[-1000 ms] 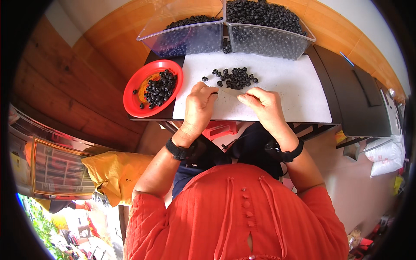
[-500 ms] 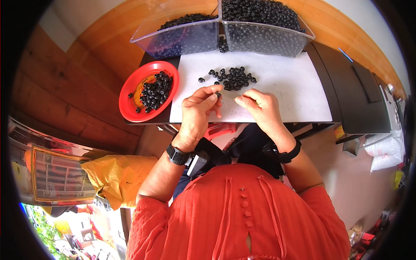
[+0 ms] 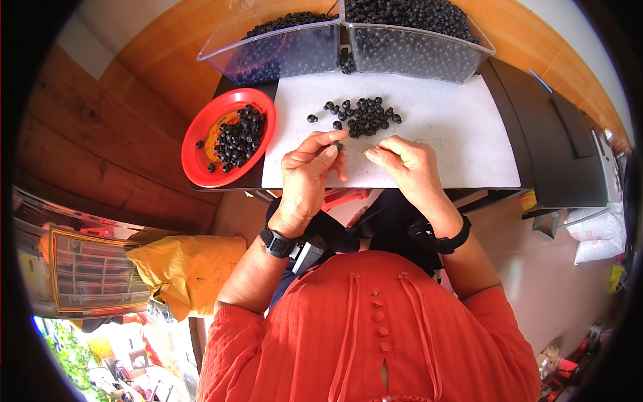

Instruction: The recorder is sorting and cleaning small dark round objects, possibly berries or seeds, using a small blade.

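Observation:
My left hand (image 3: 308,171) pinches a small black bead (image 3: 337,145) between thumb and forefinger over the white sheet (image 3: 455,127). Close beside it, my right hand (image 3: 408,164) has its fingertips pinched together; I cannot tell whether they hold something thin. Just beyond both hands lies a loose pile of black beads (image 3: 365,115) on the sheet. A red plate (image 3: 201,157) with more black beads sits at the left. Two clear bins (image 3: 281,53), (image 3: 422,50) full of black beads stand at the back.
The white sheet lies on a dark table (image 3: 542,147) that extends right. A wooden wall runs along the left and back. A yellow bag (image 3: 187,268) lies on the floor at the left, and white sacks (image 3: 596,234) at the right.
Both hands have lifted off the sheet and drawn toward each other. My left hand now pinches a bead; earlier it lay flat near the pile.

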A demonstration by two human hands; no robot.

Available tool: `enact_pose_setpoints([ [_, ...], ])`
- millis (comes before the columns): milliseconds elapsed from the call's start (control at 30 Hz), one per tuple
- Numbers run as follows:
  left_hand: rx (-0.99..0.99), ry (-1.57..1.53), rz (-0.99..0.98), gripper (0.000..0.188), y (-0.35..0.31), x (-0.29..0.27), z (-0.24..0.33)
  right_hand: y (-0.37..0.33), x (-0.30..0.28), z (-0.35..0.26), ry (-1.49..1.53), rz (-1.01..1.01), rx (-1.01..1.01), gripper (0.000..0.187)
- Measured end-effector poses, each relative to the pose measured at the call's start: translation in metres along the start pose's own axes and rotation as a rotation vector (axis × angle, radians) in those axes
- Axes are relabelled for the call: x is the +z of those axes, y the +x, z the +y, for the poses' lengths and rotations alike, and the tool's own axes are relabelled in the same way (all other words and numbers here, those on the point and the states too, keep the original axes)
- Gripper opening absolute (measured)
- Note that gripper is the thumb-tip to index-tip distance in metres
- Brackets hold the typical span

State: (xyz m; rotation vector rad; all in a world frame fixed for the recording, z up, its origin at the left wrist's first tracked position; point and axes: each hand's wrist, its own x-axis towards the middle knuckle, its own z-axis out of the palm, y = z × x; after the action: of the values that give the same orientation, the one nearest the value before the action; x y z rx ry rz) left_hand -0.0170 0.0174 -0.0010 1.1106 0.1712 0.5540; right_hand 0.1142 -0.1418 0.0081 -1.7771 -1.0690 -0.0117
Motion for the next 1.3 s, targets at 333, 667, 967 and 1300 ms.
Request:
enact_pose_setpoints([
  [333,0.002,0.002,-0.024,0.023,0.000,-0.001,-0.002,-0.002,0.006,0.006,-0.076,0.054,-0.158,0.027],
  [667,-0.014,-0.064,-0.019,0.021,-0.003,0.000,0.004,-0.003,0.001,0.005,0.064,0.007,-0.076,0.020],
  [967,0.345,0.853,0.400,0.023,0.002,-0.064,0.095,-0.003,-0.003,0.006,0.172,0.083,-0.074,0.018],
  [1300,0.573,1.494,0.174,0.018,0.052,-0.024,0.031,-0.001,0.001,0.011,0.173,0.113,-0.066,0.016],
])
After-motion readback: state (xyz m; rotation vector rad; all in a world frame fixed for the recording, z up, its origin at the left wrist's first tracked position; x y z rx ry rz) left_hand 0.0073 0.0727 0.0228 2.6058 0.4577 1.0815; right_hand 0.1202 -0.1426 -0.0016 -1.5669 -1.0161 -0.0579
